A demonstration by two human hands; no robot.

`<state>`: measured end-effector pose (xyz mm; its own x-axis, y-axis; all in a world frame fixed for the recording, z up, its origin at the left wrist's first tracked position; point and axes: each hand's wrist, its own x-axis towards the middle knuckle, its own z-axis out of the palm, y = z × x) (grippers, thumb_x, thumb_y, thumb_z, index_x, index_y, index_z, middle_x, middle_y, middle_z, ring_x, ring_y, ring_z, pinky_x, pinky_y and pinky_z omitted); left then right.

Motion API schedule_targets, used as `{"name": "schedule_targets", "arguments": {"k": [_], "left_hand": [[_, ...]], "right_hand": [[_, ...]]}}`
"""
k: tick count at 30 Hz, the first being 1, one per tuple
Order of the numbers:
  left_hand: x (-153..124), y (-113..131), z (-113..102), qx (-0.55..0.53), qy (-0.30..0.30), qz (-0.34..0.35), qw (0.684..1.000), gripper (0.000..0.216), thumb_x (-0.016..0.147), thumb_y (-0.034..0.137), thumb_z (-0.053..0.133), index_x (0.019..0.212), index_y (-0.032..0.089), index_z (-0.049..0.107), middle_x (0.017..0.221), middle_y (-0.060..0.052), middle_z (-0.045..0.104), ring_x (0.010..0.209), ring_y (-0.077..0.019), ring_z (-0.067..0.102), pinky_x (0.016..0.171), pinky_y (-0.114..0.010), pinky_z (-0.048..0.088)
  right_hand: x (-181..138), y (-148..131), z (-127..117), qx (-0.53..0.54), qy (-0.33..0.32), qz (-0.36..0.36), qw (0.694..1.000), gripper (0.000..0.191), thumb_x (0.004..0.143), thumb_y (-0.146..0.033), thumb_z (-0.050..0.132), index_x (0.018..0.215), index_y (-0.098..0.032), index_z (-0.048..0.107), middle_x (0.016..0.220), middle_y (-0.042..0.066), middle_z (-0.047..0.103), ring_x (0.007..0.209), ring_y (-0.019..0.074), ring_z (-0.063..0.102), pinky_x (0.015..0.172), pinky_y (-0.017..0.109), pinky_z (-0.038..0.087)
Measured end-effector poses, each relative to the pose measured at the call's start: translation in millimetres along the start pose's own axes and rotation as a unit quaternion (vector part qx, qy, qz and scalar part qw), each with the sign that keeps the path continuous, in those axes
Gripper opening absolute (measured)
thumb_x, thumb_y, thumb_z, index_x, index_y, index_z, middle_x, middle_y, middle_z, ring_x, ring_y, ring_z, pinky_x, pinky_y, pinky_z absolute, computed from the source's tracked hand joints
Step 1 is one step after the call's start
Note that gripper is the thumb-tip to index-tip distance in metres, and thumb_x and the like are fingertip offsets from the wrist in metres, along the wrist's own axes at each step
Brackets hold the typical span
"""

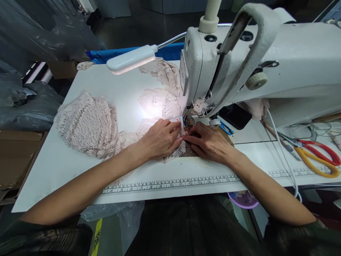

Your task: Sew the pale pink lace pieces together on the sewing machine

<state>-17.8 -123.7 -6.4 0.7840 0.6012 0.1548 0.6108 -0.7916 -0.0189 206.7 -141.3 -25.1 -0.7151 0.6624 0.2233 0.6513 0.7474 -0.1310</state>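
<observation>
lace [87, 126], pale pink; crumpled, openwork

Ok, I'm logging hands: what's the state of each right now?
Left hand: on the lace, fingers slightly bent; grip can't be told.
Right hand: fingers curled, by the lace's edge; grip can't be told.

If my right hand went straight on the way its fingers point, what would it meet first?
Probably your left hand, which lies just ahead of your right hand; whether they touch is unclear from this view.

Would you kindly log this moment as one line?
left hand: on lace | right hand: near presser foot of sewing machine | lamp: lit
</observation>
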Motion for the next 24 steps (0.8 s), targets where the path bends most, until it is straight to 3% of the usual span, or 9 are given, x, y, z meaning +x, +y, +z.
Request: {"name": "schedule_targets", "arguments": {"k": [4,13,24], "left_hand": [[1,-5,6,-0.011,0.011,0.027,0.999,0.039,0.1,0.031,0.036,0.117,0.009,0.063,0.128,-0.016,0.061,0.103,-0.0256,0.059,0.086,-0.041,0.046],[-6,-11,16,-0.005,0.056,0.043,0.997,0.037,0.097,0.03,0.044,0.124,0.01,0.06,0.134,-0.017,0.058,0.105,-0.0298,0.059,0.083,-0.045,0.047],[-2,-7,15,0.024,0.054,0.048,0.997,0.038,0.094,0.028,0.045,0.121,0.007,0.062,0.133,-0.018,0.058,0.105,-0.031,0.059,0.081,-0.046,0.047]], "right_hand": [[1,-1,-1,-0.008,-0.003,0.002,1.0,0.028,0.091,-0.02,0.051,0.113,-0.023,0.067,0.11,0.012,0.058,0.091,0.0215,0.053,0.068,0.031,0.043],[4,-5,0,-0.009,-0.005,-0.003,1.0,0.026,0.092,-0.016,0.047,0.111,-0.017,0.065,0.106,0.014,0.059,0.094,0.0239,0.053,0.075,0.035,0.047],[6,-7,1,0.017,-0.027,0.01,0.999,0.028,0.095,-0.016,0.044,0.115,-0.013,0.062,0.107,0.015,0.058,0.099,0.0254,0.052,0.082,0.04,0.05]]}}
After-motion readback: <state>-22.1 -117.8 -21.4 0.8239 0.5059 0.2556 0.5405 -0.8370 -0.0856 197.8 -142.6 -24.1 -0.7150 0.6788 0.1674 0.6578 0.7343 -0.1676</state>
